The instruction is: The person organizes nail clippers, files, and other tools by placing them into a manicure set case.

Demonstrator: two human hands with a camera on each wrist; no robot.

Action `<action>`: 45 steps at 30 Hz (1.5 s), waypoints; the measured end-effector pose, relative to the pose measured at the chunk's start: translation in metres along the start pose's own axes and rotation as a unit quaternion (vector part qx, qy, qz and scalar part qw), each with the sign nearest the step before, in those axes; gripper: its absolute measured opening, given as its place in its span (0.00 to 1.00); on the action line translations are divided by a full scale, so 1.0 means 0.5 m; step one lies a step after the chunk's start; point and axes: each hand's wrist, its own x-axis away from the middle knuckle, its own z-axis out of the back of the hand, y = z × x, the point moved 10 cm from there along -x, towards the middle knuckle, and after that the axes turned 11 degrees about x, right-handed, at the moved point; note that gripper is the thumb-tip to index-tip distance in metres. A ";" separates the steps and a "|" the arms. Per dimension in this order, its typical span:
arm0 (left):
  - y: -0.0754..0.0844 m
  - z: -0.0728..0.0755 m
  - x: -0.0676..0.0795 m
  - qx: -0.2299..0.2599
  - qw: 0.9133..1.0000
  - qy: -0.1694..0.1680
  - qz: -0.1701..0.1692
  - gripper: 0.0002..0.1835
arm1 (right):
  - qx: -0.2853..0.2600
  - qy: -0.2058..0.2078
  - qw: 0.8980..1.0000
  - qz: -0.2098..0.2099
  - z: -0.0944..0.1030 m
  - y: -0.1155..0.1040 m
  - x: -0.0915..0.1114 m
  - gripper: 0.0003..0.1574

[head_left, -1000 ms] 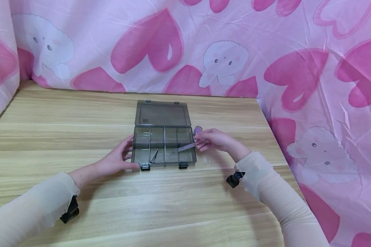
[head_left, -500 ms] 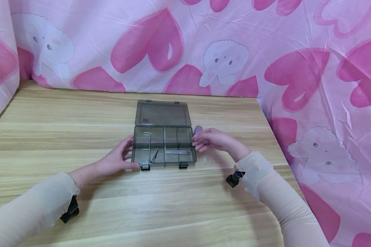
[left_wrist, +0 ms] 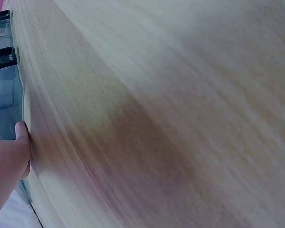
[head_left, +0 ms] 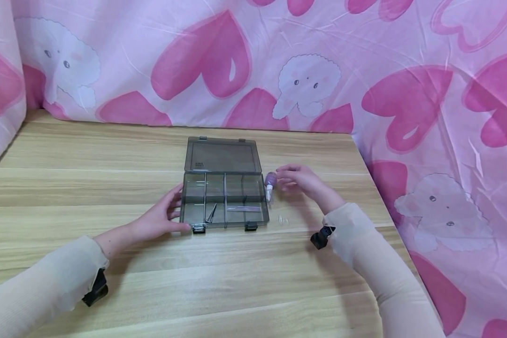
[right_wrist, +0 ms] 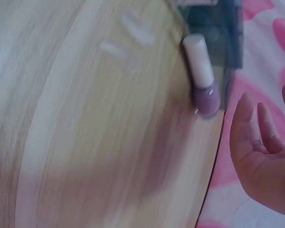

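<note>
A smoky, see-through compartment box (head_left: 214, 188) lies with its lid folded back. My left hand (head_left: 164, 213) grips its left side, thumb at the front corner; in the left wrist view the thumb (left_wrist: 22, 135) lies along the front wall. In the front compartments are a slim metal tool (head_left: 211, 213), like tweezers, and a flat purplish strip (head_left: 243, 208) like a nail file. A purple nail polish bottle (head_left: 271, 180) with a white cap lies against the box's right side. Just right of it, my right hand (head_left: 301, 180) hovers with loosely bent fingers, holding nothing.
Several small clear pieces (head_left: 282, 219) lie on the wooden table (head_left: 219, 281) right of the box. Its two black latches (head_left: 251, 226) stick out at the front. A pink patterned cloth (head_left: 253, 56) hangs behind and beside the table.
The flat purplish strip has left my right fingers and lies in the front right compartment. My right hand has moved right and back, uncovering the nail polish bottle. My left hand stays put.
</note>
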 end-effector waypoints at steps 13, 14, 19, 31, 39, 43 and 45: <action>-0.006 0.001 -0.002 0.003 1.000 0.002 0.001 0.61 | 0.103 0.014 0.994 0.042 0.012 0.015 -0.059 0.32; -0.008 0.002 -0.003 0.001 1.000 0.003 0.003 0.61 | 0.114 0.012 0.992 0.050 0.009 0.013 -0.062 0.32; -0.011 0.001 -0.005 0.004 1.000 0.004 0.005 0.62 | 0.148 -0.007 0.986 0.077 -0.007 0.006 -0.065 0.31; -0.012 0.002 -0.005 0.010 1.000 0.006 0.009 0.61 | 0.155 -0.019 0.985 0.073 -0.004 0.019 -0.062 0.32; -0.012 0.001 -0.004 0.007 1.000 0.007 0.008 0.61 | 0.246 -0.044 0.961 0.121 -0.035 0.019 -0.064 0.33; -0.009 0.000 -0.004 0.007 1.000 0.007 0.007 0.61 | 0.257 -0.023 0.958 0.126 -0.028 0.018 -0.062 0.29; -0.007 0.000 -0.003 0.006 1.000 0.007 0.006 0.61 | 0.264 -0.011 0.955 0.133 -0.020 0.020 -0.059 0.27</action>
